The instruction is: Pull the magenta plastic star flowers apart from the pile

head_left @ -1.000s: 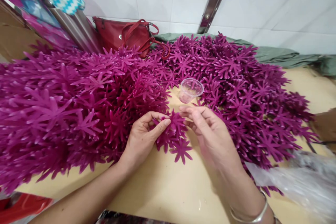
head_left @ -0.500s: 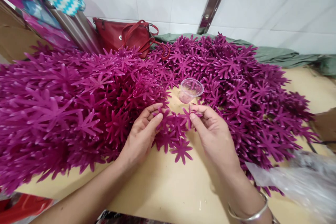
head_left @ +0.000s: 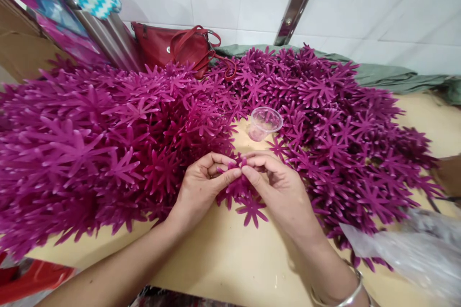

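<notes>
My left hand [head_left: 207, 177] and my right hand [head_left: 270, 177] meet at the middle of the table, thumbs and fingertips pinched together. Between them they grip a small purple artificial flower [head_left: 236, 165] with finger-like petals, partly covered by the fingers. Just below the hands, a few loose purple flowers [head_left: 252, 210] lie on the table. A clear plastic cup [head_left: 266, 123] stands tilted beyond the fingertips; its contents are hard to make out. A bracelet circles my right wrist.
Heaps of purple flowers rise on the left [head_left: 79, 148] and right [head_left: 345, 139] of the tan tabletop [head_left: 216, 259]. Behind are a red handbag [head_left: 162, 45] and green cloth [head_left: 382, 76]. Clear plastic bags [head_left: 414, 254] lie at right; something red [head_left: 43, 276] sits lower left.
Both hands have come together from either side; the right moved left with its flower to meet the left fingertips. The view has shifted slightly.
</notes>
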### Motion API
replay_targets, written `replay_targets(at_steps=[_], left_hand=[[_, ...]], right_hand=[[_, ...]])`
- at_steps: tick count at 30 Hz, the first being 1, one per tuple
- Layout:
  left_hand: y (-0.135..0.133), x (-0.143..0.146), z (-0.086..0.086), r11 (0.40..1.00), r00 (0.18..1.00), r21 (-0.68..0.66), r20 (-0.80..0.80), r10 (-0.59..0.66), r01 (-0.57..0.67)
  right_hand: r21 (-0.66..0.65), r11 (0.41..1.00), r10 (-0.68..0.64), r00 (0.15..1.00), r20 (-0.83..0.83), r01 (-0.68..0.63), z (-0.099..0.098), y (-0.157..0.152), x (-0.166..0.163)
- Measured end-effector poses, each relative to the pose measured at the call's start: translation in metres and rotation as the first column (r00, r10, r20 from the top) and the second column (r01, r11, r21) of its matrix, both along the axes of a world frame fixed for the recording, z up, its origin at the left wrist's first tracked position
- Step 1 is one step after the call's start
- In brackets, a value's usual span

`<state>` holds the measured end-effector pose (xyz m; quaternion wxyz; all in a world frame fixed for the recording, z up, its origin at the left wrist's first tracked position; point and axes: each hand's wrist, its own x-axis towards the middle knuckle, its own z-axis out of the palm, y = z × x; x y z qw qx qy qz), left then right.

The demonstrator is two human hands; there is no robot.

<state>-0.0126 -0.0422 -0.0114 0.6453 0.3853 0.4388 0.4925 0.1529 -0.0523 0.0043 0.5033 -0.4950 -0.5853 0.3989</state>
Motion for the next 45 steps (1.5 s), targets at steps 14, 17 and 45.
replay_targets(at_steps=[14,17,45], left_hand=[[0.009,0.0,-0.005,0.987,0.975,-0.028,0.152,0.161,-0.158],[0.009,0.001,-0.001,0.985,0.963,-0.051,0.21,0.169,-0.162],[-0.006,-0.009,0.001,0.797,0.697,0.597,-0.61,0.378,0.091]], right_hand=[[-0.017,0.992,-0.128,0.992,-0.016,0.128,-0.006,0.007,0.019],[0.027,0.998,-0.06,0.991,0.123,0.057,-0.007,0.005,0.013],[0.077,0.985,-0.146,0.516,0.844,0.154,0.006,0.005,0.041]])
